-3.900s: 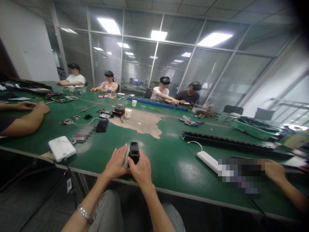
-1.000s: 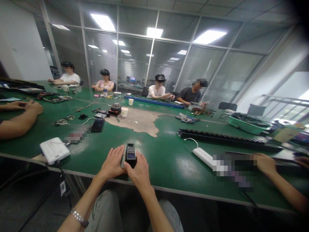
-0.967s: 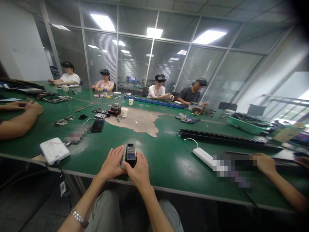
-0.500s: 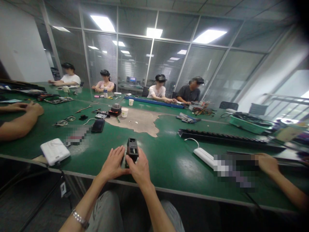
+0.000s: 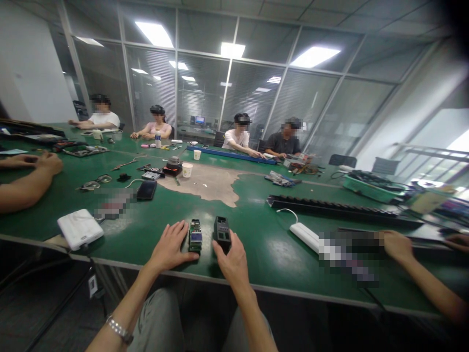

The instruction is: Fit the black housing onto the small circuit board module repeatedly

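Observation:
My left hand (image 5: 169,245) lies flat on the green table (image 5: 256,244), fingers spread, its fingertips touching a small green circuit board (image 5: 195,236) with a blue screen. My right hand (image 5: 231,255) grips a small black plastic cover (image 5: 222,229), which sits a short way to the right of the board. The board and the cover are apart, side by side near the table's front edge.
A white box (image 5: 79,228) lies at the left front. A white power strip (image 5: 305,234) and a long black strip (image 5: 340,208) lie to the right, near another person's hand (image 5: 394,243). Phone (image 5: 147,190), cups, tools and several seated people are farther back.
The black cover, which sat on the board between both hands, has come off. My right hand has carried it to the right, leaving the bare circuit board by my left hand.

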Available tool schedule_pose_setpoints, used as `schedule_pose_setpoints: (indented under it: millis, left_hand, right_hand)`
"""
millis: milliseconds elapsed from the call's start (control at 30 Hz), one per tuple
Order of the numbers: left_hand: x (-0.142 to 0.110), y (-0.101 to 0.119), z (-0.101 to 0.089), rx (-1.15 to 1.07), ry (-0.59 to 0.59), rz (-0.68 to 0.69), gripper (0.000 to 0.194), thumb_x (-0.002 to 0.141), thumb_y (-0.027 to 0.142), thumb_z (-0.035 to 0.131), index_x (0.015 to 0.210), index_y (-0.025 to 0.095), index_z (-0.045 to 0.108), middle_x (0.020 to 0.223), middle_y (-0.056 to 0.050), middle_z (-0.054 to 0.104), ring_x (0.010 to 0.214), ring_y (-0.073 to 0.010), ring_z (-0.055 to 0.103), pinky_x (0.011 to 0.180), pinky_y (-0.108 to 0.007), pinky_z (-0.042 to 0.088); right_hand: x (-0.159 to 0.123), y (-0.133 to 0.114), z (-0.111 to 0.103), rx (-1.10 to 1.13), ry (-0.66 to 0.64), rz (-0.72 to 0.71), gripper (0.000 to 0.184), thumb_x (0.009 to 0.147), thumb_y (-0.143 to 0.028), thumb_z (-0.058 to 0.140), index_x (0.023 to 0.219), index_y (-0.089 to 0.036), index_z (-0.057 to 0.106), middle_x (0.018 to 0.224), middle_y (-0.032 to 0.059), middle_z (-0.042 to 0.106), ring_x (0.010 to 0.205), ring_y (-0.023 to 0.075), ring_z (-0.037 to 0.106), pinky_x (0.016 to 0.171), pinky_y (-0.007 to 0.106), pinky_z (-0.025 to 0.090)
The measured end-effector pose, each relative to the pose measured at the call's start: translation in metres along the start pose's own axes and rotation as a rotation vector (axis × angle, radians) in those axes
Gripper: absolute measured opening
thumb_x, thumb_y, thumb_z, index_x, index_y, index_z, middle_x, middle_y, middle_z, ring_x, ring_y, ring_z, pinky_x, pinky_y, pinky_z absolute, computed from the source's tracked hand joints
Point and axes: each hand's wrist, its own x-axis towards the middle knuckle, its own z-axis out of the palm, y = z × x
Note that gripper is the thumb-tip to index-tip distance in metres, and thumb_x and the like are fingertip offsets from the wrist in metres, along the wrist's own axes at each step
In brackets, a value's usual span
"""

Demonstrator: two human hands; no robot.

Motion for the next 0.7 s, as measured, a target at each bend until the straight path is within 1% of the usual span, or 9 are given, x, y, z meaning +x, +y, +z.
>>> schedule_pose_setpoints:
  millis: [100, 200, 300, 367, 467, 567, 700]
  left_hand:
    - [0.000, 0.000, 0.000, -0.002, 0.002, 0.004, 0.102, 0.071, 0.083, 0.054, 0.150, 0.021, 0.034, 0.157, -0.016, 0.032, 0.145, -0.0332, 0.027, 0.119, -0.054, 0.016]
    - [0.000, 0.000, -0.001, -0.005, -0.009, 0.004, 0.102, 0.071, 0.083, 0.054, 0.150, 0.020, 0.033, 0.157, -0.016, 0.032, 0.145, -0.0332, 0.027, 0.118, -0.055, 0.016]
    - [0.000, 0.001, -0.002, -0.006, -0.016, 0.000, 0.099, 0.073, 0.082, 0.054, 0.150, 0.022, 0.034, 0.157, -0.014, 0.032, 0.146, -0.0333, 0.026, 0.118, -0.055, 0.015]
    - [0.000, 0.001, -0.003, -0.008, -0.023, -0.007, 0.098, 0.074, 0.081, 0.052, 0.150, 0.021, 0.035, 0.157, -0.015, 0.032, 0.146, -0.0332, 0.026, 0.118, -0.055, 0.015]
    - [0.000, 0.002, -0.005, -0.011, -0.032, -0.008, 0.096, 0.076, 0.080, 0.051, 0.150, 0.020, 0.036, 0.157, -0.015, 0.031, 0.146, -0.0329, 0.026, 0.118, -0.054, 0.016]
    - [0.000, 0.002, -0.005, -0.011, -0.030, -0.005, 0.095, 0.076, 0.080, 0.051, 0.150, 0.022, 0.035, 0.158, -0.014, 0.032, 0.146, -0.0327, 0.026, 0.118, -0.055, 0.016]
    - [0.001, 0.002, -0.005, 0.000, -0.036, -0.008, 0.095, 0.077, 0.081, 0.049, 0.150, 0.022, 0.036, 0.158, -0.014, 0.031, 0.146, -0.0327, 0.026, 0.118, -0.054, 0.016]
  right_hand:
    - [-0.006, 0.007, 0.008, -0.064, -0.060, 0.028, 0.063, 0.083, -0.048, 0.060, 0.133, -0.010, 0.054, 0.130, 0.0221, 0.058, 0.128, 0.0337, 0.051, 0.103, 0.048, 0.041]
    - [-0.010, 0.010, 0.014, -0.127, -0.075, 0.036, 0.067, 0.082, -0.047, 0.061, 0.134, -0.006, 0.052, 0.135, 0.0260, 0.054, 0.132, 0.0363, 0.047, 0.106, 0.052, 0.038]
    - [-0.013, 0.012, 0.017, -0.144, -0.067, 0.019, 0.067, 0.081, -0.047, 0.062, 0.134, -0.006, 0.052, 0.133, 0.0252, 0.055, 0.132, 0.0373, 0.046, 0.107, 0.054, 0.036]
    - [-0.014, 0.013, 0.015, -0.145, -0.078, 0.010, 0.068, 0.081, -0.047, 0.063, 0.135, -0.006, 0.052, 0.133, 0.0242, 0.056, 0.133, 0.0379, 0.044, 0.107, 0.053, 0.036]
    - [-0.013, 0.014, 0.011, -0.143, -0.122, 0.000, 0.077, 0.079, -0.049, 0.066, 0.138, -0.004, 0.049, 0.137, 0.0241, 0.053, 0.136, 0.0383, 0.040, 0.108, 0.051, 0.037]
    - [-0.012, 0.017, 0.008, -0.147, -0.159, -0.001, 0.083, 0.076, -0.050, 0.069, 0.140, -0.002, 0.046, 0.140, 0.0239, 0.051, 0.137, 0.0386, 0.039, 0.108, 0.050, 0.037]
    - [-0.011, 0.017, 0.008, -0.152, -0.161, -0.006, 0.072, 0.080, -0.044, 0.066, 0.138, -0.005, 0.050, 0.137, 0.0223, 0.054, 0.136, 0.0372, 0.041, 0.109, 0.051, 0.036]
